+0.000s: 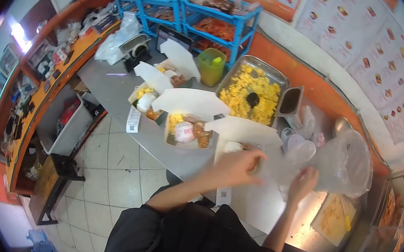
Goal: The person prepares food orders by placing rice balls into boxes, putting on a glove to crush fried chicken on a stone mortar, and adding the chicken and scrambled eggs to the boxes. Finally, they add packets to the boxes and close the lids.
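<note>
Orange counter (44, 85) runs down the far left, piled with small clutter too blurry to name, and a low dark bench (50, 186) sits on the tiled floor below it. Moving right you hit the steel worktop (112, 89), with a paper slip (133, 120) hanging off its near edge. Behind that there's a white plastic bag (117, 38) and a stack of blue crates (189, 11) against the wall.

Then come the open white takeaway boxes: one at the back (176, 69), one nearer (148, 96), and a third (189, 127) with rice, fried pieces and a small lidded cup inside. A green container (212, 65) stands just behind them, next to a big metal tray of yellow rice (249, 94) with a dark scoop in it.

The left hand (234, 166) reaches over a fourth box (239, 142), fingers curled down onto its contents; it hides most of what's inside, so I can't tell whether that grip actually has hold of anything. Another paper slip (223, 195) lies just under that arm.

The right hand (305, 178) is pinched closed on a clear plastic bag (336, 162), which billows up to the right and blocks the view of the worktop behind it. A couple of small cups (296, 141) sit between the box and the bag. A yellowish board (332, 218) lies at the near right.
</note>
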Motion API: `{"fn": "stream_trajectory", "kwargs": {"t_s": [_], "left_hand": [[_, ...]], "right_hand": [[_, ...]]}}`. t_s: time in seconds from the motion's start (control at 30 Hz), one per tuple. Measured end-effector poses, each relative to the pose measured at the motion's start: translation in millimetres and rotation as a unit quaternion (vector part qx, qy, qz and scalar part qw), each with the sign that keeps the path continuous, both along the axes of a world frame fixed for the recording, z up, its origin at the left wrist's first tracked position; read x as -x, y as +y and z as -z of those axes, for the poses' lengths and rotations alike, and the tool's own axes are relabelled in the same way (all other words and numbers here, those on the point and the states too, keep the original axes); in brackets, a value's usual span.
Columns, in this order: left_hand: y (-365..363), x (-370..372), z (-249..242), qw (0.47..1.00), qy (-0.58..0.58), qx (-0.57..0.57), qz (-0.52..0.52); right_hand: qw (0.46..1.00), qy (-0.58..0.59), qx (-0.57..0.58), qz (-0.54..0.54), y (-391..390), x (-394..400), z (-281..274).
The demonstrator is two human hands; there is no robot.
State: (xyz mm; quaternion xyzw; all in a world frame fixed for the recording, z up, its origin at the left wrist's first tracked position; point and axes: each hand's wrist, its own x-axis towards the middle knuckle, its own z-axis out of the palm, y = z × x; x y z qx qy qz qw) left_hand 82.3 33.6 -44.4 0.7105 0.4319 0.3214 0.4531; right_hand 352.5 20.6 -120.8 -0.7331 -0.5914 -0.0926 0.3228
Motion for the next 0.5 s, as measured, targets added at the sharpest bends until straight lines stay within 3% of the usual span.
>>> {"fn": "stream_trajectory", "kwargs": {"t_s": [0.07,0.1,0.13,0.17,0.23,0.27,0.33,0.37,0.43,0.5], "left_hand": [[15.1,76.9,-6.8,0.974,0.175,0.058,-0.132],[24.0,123.7,39.3,0.958,0.135,-0.059,-0.246],[25.1,173.5,47.0,0.900,0.299,-0.063,-0.310],[22.4,209.7,52.4,0.856,0.295,-0.049,-0.422],[38.3,280.7,89.4,0.752,0.364,0.072,-0.545],[46.0,310.2,119.2,0.749,0.363,0.072,-0.549],[65.2,364.7,165.5,0.804,0.406,-0.032,-0.432],[65.4,382.6,165.2,0.804,0.405,-0.043,-0.433],[60.1,417.2,165.2,0.872,0.349,-0.142,-0.312],[69.4,477.5,171.4,0.877,0.370,-0.158,-0.263]], "right_hand": [[0.997,-0.008,-0.070,0.005,2.0,-22.1,-4.6],[0.995,-0.020,-0.082,0.043,0.4,-13.5,-15.8],[0.992,-0.032,-0.093,0.080,-0.2,-2.9,-27.4],[0.993,-0.031,-0.094,0.071,1.7,14.3,-32.7],[0.985,0.066,-0.162,0.015,4.4,66.3,-39.2],[0.984,0.067,-0.164,0.010,8.5,98.8,-40.6],[0.963,0.121,-0.184,-0.152,21.3,180.8,-43.5],[0.952,0.152,-0.169,-0.207,26.2,225.7,-44.1],[0.923,0.186,-0.126,-0.312,39.3,318.5,-44.7],[0.882,0.218,-0.052,-0.415,57.1,405.7,-37.2]]}}
